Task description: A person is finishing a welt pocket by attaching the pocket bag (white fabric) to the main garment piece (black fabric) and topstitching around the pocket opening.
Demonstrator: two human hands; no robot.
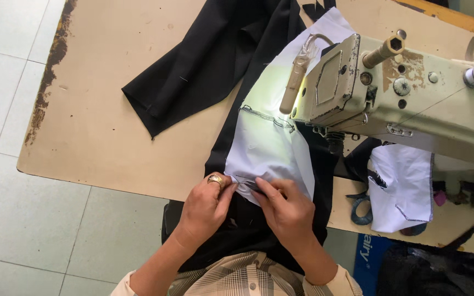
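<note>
At the worktop's [111, 137] near edge, both the left hand [204, 208] and right hand [286, 211] pinch the white fabric piece's [264, 148] lower hem with narrow fingers; it looks light, limp, best gripped along that edge.

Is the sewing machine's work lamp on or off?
On. The lamp on the sewing machine throws a bright patch onto the white fabric just beneath it.

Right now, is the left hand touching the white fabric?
Touching. The head view shows the left hand with thumb and fingertips pinching the near edge of the white fabric, no gap between them.
</note>
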